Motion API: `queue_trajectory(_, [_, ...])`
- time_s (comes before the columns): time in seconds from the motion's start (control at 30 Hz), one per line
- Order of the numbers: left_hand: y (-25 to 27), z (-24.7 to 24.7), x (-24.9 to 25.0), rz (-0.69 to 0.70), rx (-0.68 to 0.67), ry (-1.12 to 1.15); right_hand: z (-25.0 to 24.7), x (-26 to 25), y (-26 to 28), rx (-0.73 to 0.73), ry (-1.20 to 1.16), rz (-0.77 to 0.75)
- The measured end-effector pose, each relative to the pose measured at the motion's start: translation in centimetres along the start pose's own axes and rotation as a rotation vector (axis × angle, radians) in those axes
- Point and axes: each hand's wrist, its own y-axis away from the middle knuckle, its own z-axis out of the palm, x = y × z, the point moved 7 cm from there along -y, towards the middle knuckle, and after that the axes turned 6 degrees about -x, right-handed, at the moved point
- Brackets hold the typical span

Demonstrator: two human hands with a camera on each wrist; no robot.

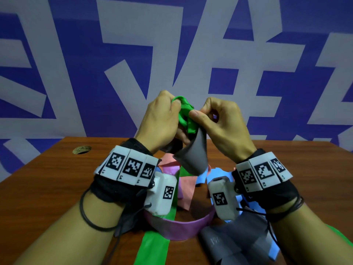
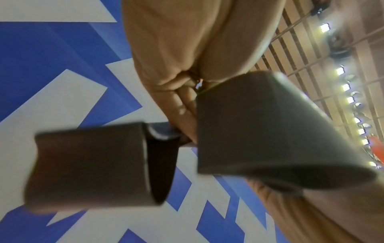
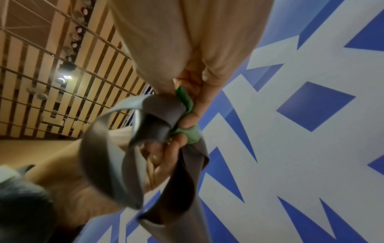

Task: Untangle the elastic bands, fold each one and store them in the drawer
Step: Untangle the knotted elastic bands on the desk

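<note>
Both hands are raised above the table around a knot of a green band (image 1: 185,113) and a grey band (image 1: 193,155). My left hand (image 1: 162,115) grips the green band's bunched top with curled fingers. My right hand (image 1: 212,119) pinches the green band beside the knot with thumb and forefinger. The grey band hangs from the knot in loops (image 2: 270,125) (image 3: 116,157). The green band (image 3: 185,100) shows squeezed between the fingers in the right wrist view. More green band runs down to the table (image 1: 152,245). No drawer is in view.
On the wooden table (image 1: 57,178) under my wrists lies a pile of bands: a purple loop (image 1: 181,228), pink (image 1: 187,186), blue (image 1: 215,175) and grey (image 1: 233,243) ones. A round grommet hole (image 1: 81,149) sits at the far left. A blue-and-white wall stands behind.
</note>
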Motion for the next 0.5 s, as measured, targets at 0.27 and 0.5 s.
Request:
queue_trajectory(0.27, [0.5,0.5,-0.1,-0.141,-0.099,0.342,-0.7,-0.8,0.1,0.120,-0.101,-0.068])
queue_trajectory(0.5, [0.8,-0.7,2.0,0.119,-0.134,-0.010,0.3,1.6,-0.3,0.024,-0.122,0.083])
